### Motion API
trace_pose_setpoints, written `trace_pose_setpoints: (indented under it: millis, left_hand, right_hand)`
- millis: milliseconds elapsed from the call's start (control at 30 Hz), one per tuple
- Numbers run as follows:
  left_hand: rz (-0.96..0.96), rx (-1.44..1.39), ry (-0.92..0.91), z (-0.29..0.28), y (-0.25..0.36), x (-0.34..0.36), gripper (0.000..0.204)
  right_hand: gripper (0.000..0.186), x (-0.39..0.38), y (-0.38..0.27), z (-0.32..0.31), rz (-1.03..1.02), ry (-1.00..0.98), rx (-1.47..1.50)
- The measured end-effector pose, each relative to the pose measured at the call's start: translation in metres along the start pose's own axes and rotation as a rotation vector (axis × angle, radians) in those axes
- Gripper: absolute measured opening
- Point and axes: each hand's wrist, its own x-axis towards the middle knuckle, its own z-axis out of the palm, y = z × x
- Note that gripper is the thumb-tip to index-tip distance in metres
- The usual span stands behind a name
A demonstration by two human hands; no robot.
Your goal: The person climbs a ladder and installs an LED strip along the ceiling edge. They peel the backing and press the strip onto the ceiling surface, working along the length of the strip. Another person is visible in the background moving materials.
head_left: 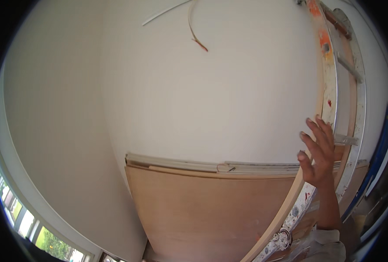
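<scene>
My right hand (317, 155) is raised at the right, fingers apart and curved, palm toward a long pale wooden strip (277, 218) that runs along the side of an aluminium ladder (295, 212). I cannot tell whether the fingertips touch the strip. The paint-spattered ladder stands upright at the right, with orange marks near its top and bare rungs (348, 65). My left hand is not in view.
Plywood sheets (207, 209) and pale boards (181, 160) lean on the white wall (211, 96). Cables (194, 37) hang higher up. A window (28, 222) is at lower left. Long blue and white items (375, 153) stand at far right.
</scene>
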Motion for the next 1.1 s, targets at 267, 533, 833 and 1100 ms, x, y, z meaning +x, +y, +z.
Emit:
trace_pose_setpoints:
  millis: [267, 533, 833, 1100]
  left_hand:
    - [0.265, 0.202, -0.486, 0.076, 0.201, 0.098, 0.045]
    - [0.922, 0.353, -0.857, 0.220, 0.437, 0.148, 0.049]
    - [1.780, 0.375, -0.610, 0.460, 0.729, 0.107, 0.056]
    - [1.984, 0.289, -0.047, 0.573, 0.802, 0.142, 0.054]
  right_hand:
    - [0.032, 0.228, 0.031, 0.112, 0.022, 0.011, 0.018]
    - [0.018, 0.428, 0.061, 0.196, -0.050, 0.248, -0.025]
    - [0.043, 0.546, 0.133, 0.223, 0.083, 0.742, -0.088]
    - [0.036, 0.558, 0.135, 0.239, -0.042, 0.814, -0.076]
